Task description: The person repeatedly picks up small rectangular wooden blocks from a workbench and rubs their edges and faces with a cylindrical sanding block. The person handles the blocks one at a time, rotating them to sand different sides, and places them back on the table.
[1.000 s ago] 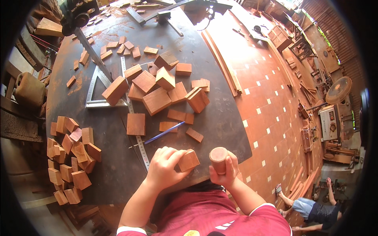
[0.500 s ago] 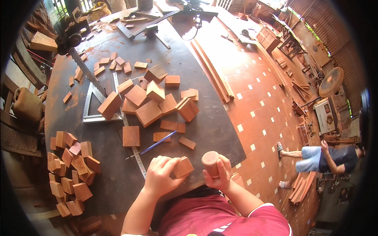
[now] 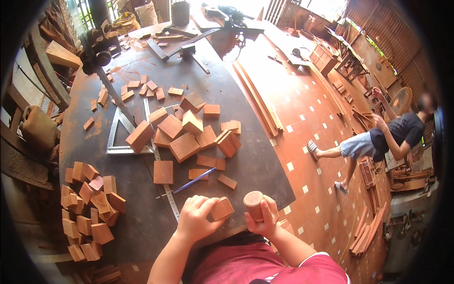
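Note:
Near the front edge of the dark metal work table (image 3: 255, 199), my left hand (image 3: 196, 217) is closed around a small reddish wooden block (image 3: 221, 208). Beside it, my right hand (image 3: 266, 218) grips a short wooden cylinder (image 3: 254, 206), its round end facing up. The two pieces are apart. Just beyond my left hand lies a blue pen (image 3: 194, 180), close to a square wooden block (image 3: 163, 172). A heap of cut wooden blocks (image 3: 185, 147) spreads over the middle of the table, partly over a metal ruler (image 3: 171, 201) and a triangular set square (image 3: 112, 137).
A saw blade (image 3: 113, 92) crosses the table's left side. More blocks (image 3: 100, 203) are piled at the near left. A metal clamp-like fence (image 3: 189, 49) sits at the back. Long boards (image 3: 257, 99) line the right side. Another person (image 3: 378, 135) walks on the tiled floor.
The view has shifted slightly, so the table appears a little lower and to the right. The other person has moved and raised their arms. Both my hands keep their holds.

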`<state>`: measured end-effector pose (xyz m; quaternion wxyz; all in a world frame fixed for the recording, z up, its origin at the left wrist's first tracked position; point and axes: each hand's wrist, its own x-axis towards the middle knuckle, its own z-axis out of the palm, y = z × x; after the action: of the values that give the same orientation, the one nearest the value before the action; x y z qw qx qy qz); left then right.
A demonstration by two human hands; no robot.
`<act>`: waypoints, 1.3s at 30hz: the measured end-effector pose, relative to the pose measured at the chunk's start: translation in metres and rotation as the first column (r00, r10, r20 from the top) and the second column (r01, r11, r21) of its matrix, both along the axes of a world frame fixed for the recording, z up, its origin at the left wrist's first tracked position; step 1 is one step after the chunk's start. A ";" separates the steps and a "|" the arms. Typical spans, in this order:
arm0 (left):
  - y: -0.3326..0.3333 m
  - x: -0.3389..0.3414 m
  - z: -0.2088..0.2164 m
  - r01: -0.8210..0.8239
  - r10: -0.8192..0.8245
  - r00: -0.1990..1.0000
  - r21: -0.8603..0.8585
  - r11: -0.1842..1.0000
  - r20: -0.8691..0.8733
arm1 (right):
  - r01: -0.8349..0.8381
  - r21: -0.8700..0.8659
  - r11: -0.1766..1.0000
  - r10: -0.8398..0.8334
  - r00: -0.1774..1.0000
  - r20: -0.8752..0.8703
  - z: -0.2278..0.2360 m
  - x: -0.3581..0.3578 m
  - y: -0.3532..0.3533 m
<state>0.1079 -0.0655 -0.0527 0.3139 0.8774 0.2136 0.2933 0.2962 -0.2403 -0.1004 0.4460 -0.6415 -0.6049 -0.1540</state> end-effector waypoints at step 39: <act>0.001 0.000 -0.001 0.027 -0.027 1.000 0.012 1.000 0.009 | -0.010 -0.004 1.000 0.009 1.000 -0.021 0.002 0.000 0.000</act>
<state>0.1074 -0.0646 -0.0535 0.3133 0.8808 0.1988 0.2942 0.2963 -0.2400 -0.0983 0.4514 -0.6412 -0.6036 -0.1439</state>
